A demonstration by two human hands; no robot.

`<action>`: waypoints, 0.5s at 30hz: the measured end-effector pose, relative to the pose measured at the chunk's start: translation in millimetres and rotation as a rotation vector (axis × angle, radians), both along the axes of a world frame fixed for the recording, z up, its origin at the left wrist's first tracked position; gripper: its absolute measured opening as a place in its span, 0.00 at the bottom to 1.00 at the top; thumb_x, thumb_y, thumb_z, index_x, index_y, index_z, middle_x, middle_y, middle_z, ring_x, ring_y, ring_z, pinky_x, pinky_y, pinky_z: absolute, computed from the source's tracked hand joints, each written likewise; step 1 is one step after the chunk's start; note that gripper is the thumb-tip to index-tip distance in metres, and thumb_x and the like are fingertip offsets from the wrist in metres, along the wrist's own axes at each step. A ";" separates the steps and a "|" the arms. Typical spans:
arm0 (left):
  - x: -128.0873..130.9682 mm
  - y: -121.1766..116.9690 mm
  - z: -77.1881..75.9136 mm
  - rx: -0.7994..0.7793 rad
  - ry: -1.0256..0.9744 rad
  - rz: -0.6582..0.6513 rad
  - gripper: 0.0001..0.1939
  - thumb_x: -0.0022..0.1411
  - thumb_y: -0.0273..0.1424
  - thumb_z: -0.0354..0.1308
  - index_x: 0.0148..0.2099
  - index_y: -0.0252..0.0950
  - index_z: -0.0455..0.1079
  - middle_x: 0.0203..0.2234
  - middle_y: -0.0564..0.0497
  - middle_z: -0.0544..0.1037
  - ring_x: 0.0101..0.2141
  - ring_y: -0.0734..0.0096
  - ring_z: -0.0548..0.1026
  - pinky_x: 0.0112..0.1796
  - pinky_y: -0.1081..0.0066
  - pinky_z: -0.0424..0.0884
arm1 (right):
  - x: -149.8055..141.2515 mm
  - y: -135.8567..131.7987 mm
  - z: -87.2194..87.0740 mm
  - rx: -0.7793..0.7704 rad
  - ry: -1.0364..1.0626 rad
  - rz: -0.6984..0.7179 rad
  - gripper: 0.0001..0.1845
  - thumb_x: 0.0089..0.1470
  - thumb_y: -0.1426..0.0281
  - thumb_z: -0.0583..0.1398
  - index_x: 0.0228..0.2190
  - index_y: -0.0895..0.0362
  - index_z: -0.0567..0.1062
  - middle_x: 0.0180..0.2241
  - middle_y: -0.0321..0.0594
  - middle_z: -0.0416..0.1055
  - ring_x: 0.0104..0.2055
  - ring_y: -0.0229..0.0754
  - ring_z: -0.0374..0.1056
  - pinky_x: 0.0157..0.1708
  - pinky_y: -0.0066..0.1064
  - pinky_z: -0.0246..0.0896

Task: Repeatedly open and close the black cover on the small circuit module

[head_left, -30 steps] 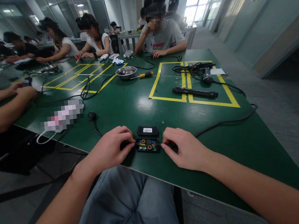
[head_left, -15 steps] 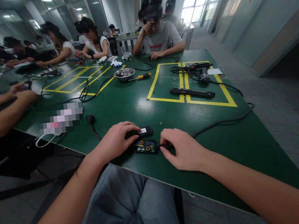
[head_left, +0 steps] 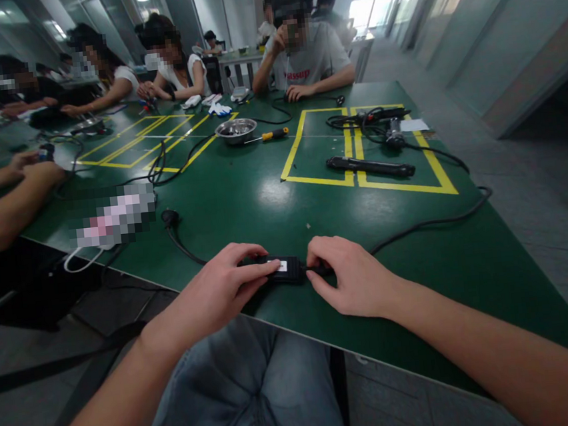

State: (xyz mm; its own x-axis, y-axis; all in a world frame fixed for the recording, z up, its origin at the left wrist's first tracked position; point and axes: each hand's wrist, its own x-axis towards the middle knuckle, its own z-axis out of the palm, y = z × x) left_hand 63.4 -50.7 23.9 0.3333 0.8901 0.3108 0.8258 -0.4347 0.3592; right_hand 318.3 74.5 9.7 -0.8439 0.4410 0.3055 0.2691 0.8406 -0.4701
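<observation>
My left hand (head_left: 242,276) is closed around the left part of a black cover (head_left: 293,269) with a white label. The cover lies over a small black housing near the table's front edge, and the circuit board inside is hidden beneath it. Whether the two halves are fully seated I cannot tell. At the housing's right end, my right hand (head_left: 342,271) pinches the black cable (head_left: 406,229) between thumb and fingers. That cable runs on to the right across the table. To the left, a black plug (head_left: 169,218) lies on a second length of cable.
On the green table (head_left: 243,203) are a metal bowl (head_left: 236,132), a yellow-black screwdriver (head_left: 275,134), a dark bar-shaped part (head_left: 370,166), and a cabled tool (head_left: 394,134) inside yellow tape. A blurred-out white object (head_left: 116,219) and a co-worker's arms (head_left: 7,213) are at left.
My left hand has brought the labelled cover down over the open housing, hiding the circuit board. My right hand still pinches the cable. The view has shifted slightly.
</observation>
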 end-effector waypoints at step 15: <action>2.9 34.3 16.7 -0.120 -0.167 0.280 0.17 0.71 0.29 0.63 0.60 0.38 0.78 0.51 0.45 0.86 0.51 0.54 0.83 0.55 0.56 0.78 | -1.0 0.0 -3.3 0.011 0.003 -0.016 0.08 0.57 0.75 0.61 0.33 0.53 0.66 0.31 0.38 0.70 0.33 0.44 0.65 0.36 0.36 0.56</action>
State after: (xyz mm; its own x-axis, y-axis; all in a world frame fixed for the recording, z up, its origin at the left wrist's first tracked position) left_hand 66.3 -16.5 40.7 0.0248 0.9734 0.2278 0.8325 -0.1463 0.5344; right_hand 317.3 74.5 6.4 -0.8358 0.4512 0.3128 0.2811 0.8411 -0.4621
